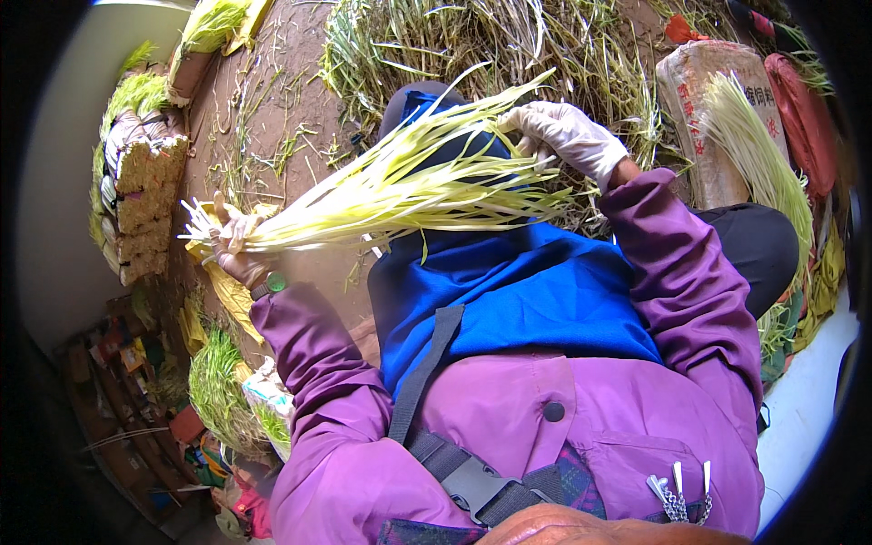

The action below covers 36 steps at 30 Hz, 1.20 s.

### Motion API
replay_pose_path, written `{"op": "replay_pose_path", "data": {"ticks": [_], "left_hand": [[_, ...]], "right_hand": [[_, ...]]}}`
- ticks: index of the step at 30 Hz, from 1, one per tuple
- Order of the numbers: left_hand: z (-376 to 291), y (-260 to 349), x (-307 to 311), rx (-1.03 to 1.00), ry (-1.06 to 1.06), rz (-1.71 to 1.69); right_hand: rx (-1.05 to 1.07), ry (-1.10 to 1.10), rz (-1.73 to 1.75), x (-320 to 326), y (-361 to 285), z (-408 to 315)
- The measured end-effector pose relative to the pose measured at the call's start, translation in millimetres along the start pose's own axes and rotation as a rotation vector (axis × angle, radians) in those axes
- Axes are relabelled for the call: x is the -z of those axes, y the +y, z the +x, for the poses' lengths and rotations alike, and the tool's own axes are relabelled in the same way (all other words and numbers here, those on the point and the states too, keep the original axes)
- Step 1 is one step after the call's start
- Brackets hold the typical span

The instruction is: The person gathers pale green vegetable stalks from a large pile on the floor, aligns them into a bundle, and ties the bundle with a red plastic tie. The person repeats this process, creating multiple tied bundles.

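Observation:
A long bundle of blanched yellow chives (381, 184) stretches across my lap, over the blue apron (504, 293). My left hand (235, 238), in a thin glove, is closed around the bundle near its white stem ends, which stick out past the fingers. At the other end, my right hand (572, 139) wears a white glove. Its bent fingers pinch some of the yellow leaf tips, while other leaves fan out loose below it. The palm side of the right hand is hidden.
A heap of dry stalks and leaves (463, 48) lies on the earthen floor (272, 122) ahead. More pale chives (756, 143) rest on a printed sack (691, 109) at right. Wrapped bundles (146, 184) are stacked at left, and green bundles (221, 395) stand behind my left arm.

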<state>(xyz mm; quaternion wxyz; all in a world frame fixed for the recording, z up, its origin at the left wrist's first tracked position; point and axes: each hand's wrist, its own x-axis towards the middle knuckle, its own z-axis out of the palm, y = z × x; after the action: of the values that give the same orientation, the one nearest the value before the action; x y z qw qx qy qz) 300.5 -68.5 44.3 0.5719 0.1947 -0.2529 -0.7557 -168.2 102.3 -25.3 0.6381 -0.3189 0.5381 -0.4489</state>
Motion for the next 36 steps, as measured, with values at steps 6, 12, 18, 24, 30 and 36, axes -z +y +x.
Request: {"op": "replay_pose_path", "data": {"ticks": [6,12,18,24,30,36], "left_hand": [[-3,-5,-7,-0.035,-0.041,0.070],[-1,-5,-5,0.001,-0.083,0.016],[2,-1,3,-0.016,0.031,0.044],[2,-1,5,0.051,-0.046,0.000],[3,-1,1,0.061,-0.106,-0.034],[4,1,-2,0.061,-0.119,0.004]], "right_hand": [[0.094,0.108,-0.286,-14,-7,-6],[0.484,0.246,-0.835,-15,-16,-18],[0.447,0.208,-0.650,-19,-10,-10],[0.435,0.207,-0.475,-20,-2,0],[0.436,0.180,-0.564,-20,-4,0],[0.505,0.269,-0.735,-17,-6,-4]]}}
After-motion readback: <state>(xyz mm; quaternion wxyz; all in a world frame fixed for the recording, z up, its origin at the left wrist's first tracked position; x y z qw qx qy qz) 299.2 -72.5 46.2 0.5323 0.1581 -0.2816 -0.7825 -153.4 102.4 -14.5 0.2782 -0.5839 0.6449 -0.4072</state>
